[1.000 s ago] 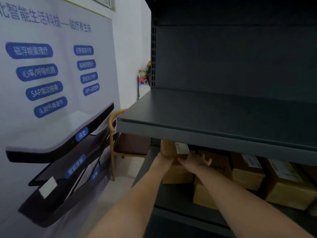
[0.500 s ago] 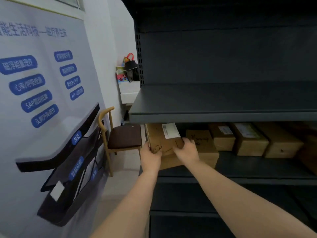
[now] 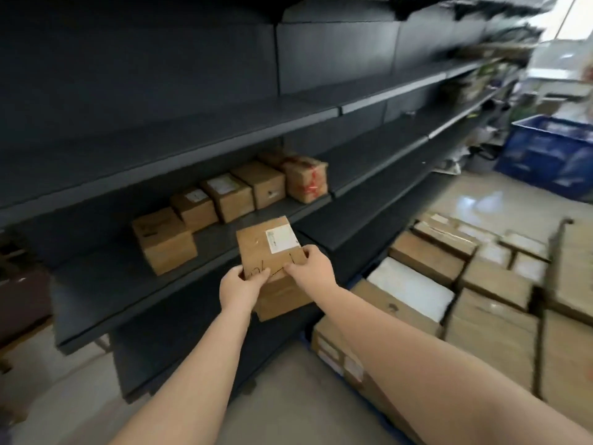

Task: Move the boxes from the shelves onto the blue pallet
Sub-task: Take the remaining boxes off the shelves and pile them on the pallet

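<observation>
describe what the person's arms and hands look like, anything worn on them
Both forearms are bare along all that shows, with no sleeves in view. The left hand and right hand wear no gloves. No watch, ring or wristband can be seen on either. Nails look short and unpainted, though motion blur softens fine detail.

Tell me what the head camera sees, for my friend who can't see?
Both hands, left and right, hold a cardboard box in front of dark shelves. Five boxes sit on one shelf; more are stacked on the right.
</observation>
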